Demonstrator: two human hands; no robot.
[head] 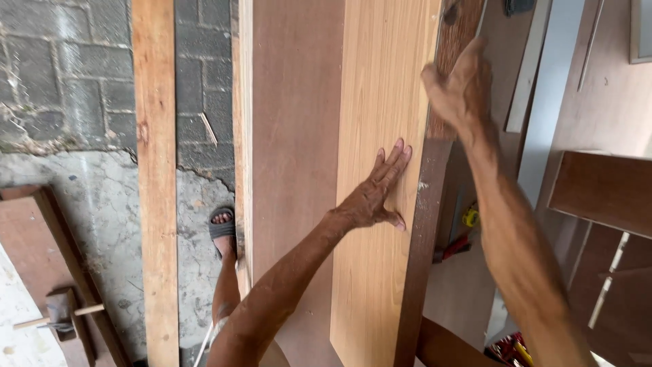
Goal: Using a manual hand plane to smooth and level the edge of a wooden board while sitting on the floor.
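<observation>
- The left hand (375, 197) is lying flat, fingers spread and open, pressing against the face of the light wood-grain panel (380, 102); nothing is being gripped.
- The right hand (462, 88) is curling around the panel's right long edge, higher up, where that edge is meeting a dark brown strip (424, 238); whether the fingers are closing fully on the edge cannot be told, since they are wrapping out of sight.
- The panel is standing upright, its long axis running from top to bottom of the view; its face is lying directly under the left palm and its right edge directly under the right fingers.
- The left hand is sitting lower and nearer the panel's middle; the right hand is working farther up the edge.
- One reddish-brown board (292, 136) is standing just beside the panel's left edge, and one pale plank (155, 170) is leaning well apart against the grey block wall (61, 75).
- One sandalled foot (223, 234) is resting on the concrete floor (109, 217) near the board's left edge.
- Count: two hands, one panel, one strip, one board, one plank.
</observation>
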